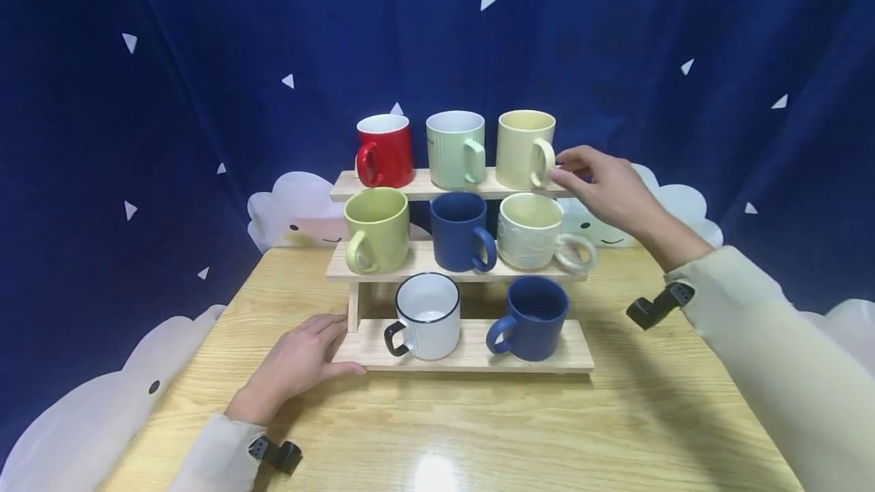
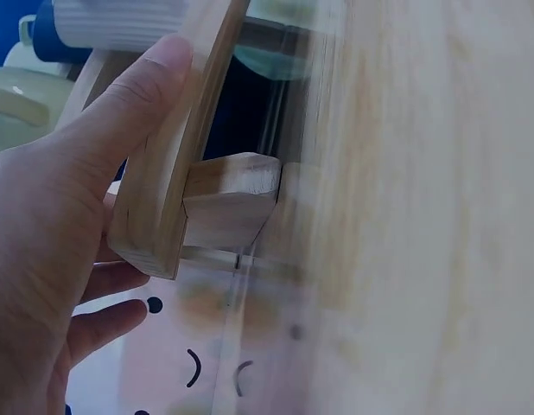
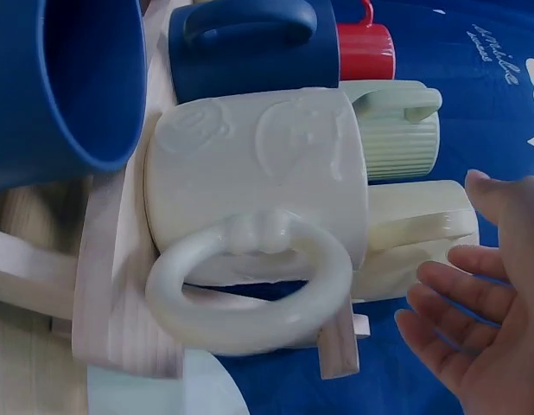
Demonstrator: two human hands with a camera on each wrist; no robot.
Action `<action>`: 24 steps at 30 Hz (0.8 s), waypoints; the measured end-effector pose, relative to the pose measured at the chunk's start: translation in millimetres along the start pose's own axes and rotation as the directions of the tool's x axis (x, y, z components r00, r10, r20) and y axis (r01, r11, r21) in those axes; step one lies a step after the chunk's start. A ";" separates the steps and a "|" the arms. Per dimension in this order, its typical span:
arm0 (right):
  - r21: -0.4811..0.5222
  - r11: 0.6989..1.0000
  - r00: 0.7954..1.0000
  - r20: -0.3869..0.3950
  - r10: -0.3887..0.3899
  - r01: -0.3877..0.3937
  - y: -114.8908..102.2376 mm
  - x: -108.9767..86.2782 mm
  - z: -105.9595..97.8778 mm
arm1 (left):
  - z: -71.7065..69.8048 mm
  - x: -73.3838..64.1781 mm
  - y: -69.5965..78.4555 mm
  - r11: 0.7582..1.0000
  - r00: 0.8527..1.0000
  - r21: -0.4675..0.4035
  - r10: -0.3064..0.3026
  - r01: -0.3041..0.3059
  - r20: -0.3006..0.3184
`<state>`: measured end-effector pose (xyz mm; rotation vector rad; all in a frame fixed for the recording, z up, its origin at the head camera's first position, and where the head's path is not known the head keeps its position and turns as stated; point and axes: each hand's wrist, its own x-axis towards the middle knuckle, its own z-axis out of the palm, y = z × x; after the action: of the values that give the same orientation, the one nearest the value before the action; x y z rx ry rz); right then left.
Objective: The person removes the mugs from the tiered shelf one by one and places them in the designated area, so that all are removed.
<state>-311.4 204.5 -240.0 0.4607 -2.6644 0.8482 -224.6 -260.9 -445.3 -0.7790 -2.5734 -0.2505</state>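
A three-tier wooden mug rack [image 1: 472, 365] stands on the table. My left hand [image 1: 301, 359] holds its lower left end; in the left wrist view the thumb [image 2: 133, 104] lies along the board and the fingers curl behind its end. On the top tier, right side, is a pale yellow mug [image 1: 522, 150]. My right hand [image 1: 608, 187] is at its handle, fingertips right beside it in the head view. From the right wrist, the right hand [image 3: 483, 294] appears with loosely bent, spread fingers, nothing between them, facing that mug [image 3: 414, 233].
A red mug [image 1: 393, 154] and a mint mug [image 1: 447, 150] share the top tier. The middle tier bears a green mug [image 1: 383, 230], a navy mug [image 1: 454, 234] and a cream embossed mug [image 1: 526, 238]. Below stand a white black-rimmed mug [image 1: 434, 329] and another navy mug [image 1: 540, 325].
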 end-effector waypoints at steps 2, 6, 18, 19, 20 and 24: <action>0.012 1.000 1.000 -0.014 0.000 0.000 -0.4 4.7 3.2 | 0.4 -0.1 -0.2 1.000 1.000 -0.010 -0.009 0.009 0.000; 0.043 0.999 0.999 -0.052 -0.006 0.008 -1.8 12.5 11.1 | 2.1 -2.2 -0.8 0.999 0.999 -0.026 -0.034 0.034 0.005; 0.106 0.994 0.995 -0.095 0.037 -0.027 -6.9 19.7 17.8 | 4.9 -3.5 0.3 0.997 0.998 -0.038 -0.060 0.060 0.007; 0.110 0.993 0.995 -0.093 0.040 -0.030 -7.7 19.7 17.3 | 5.1 -3.1 0.2 0.997 0.998 -0.037 -0.061 0.061 0.006; 0.116 0.993 0.995 -0.090 0.043 -0.033 -8.5 19.7 16.8 | 5.1 -2.8 0.1 0.997 0.998 -0.037 -0.062 0.062 0.004; 0.151 0.987 0.995 -0.081 0.059 -0.046 -11.4 19.3 14.4 | 6.0 -1.8 -0.4 0.997 0.998 -0.039 -0.067 0.067 0.004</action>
<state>-327.0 183.0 -238.1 0.3816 -2.5565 1.0634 -225.6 -260.3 -451.5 -0.7078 -2.6068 -0.3214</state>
